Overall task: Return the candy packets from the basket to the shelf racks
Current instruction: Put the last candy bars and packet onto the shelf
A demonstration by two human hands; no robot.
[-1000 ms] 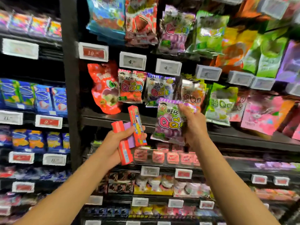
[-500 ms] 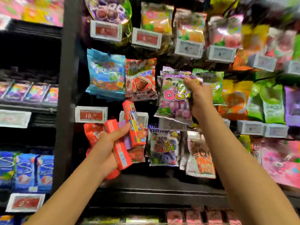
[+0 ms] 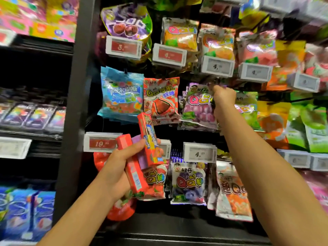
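Nearest, low and left of centre, the left hand is wrapped around a fanned bundle of slim candy boxes: two red sticks and a purple one between them, thumb across their fronts. Held upright and away from the rack, they look like stock parked for later, which leaves the other hand free to work.

Farther in and higher to the right, the right hand pinches the top right corner of a purple grape gummy packet. The packet sits among like purple bags in the middle row, pressed in front of them, its top edge just below the white price tag. Gripping by the header probably keeps the hang hole reachable for the peg; whether the hole is already on the peg cannot be told, since the fingers cover it.

Room is tight. A red cola gummy packet nearly touches on the left and a green packet crowds the right, partly behind the wrist. The price tag overhangs above, so open space lies only toward the viewer. The dark upright post bounds the bay far left. No basket is in view.
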